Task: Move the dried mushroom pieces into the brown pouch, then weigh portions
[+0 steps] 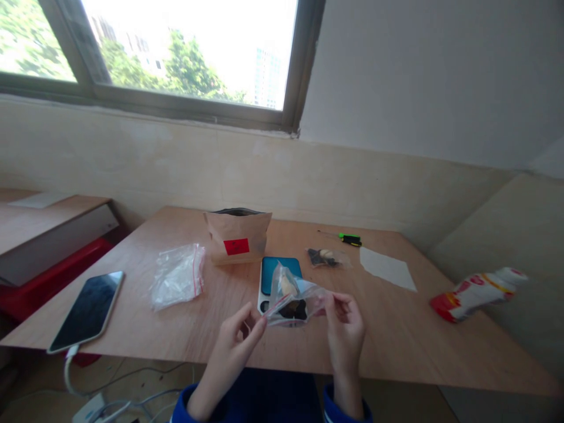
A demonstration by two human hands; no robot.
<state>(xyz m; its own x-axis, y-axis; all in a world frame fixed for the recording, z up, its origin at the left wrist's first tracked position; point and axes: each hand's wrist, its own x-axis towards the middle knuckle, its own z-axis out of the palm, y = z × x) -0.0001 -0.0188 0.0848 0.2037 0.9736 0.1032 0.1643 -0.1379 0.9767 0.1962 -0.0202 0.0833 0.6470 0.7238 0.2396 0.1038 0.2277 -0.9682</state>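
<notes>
Between my two hands hangs a clear zip bag (315, 301) with dark pieces and a pale piece inside. My left hand (235, 335) pinches one end of its red-lined seal. At the opposite end, my right hand (344, 322) has its fingers closed on the plastic. Just behind the bag lies a small scale (266, 276) with a blue top, partly hidden by it. A brown paper pouch (258, 241) with a red label stands upright and open at the top behind the scale. Another filled clear bag (326, 257) lies to the right of the scale.
A stack of clear zip bags (176, 276) lies left of the pouch. Further left is a phone (90, 311) with a cable at the table's edge. Screwdrivers (350, 239), white paper (388, 268) and a red-and-white bottle (478, 294) are on the right.
</notes>
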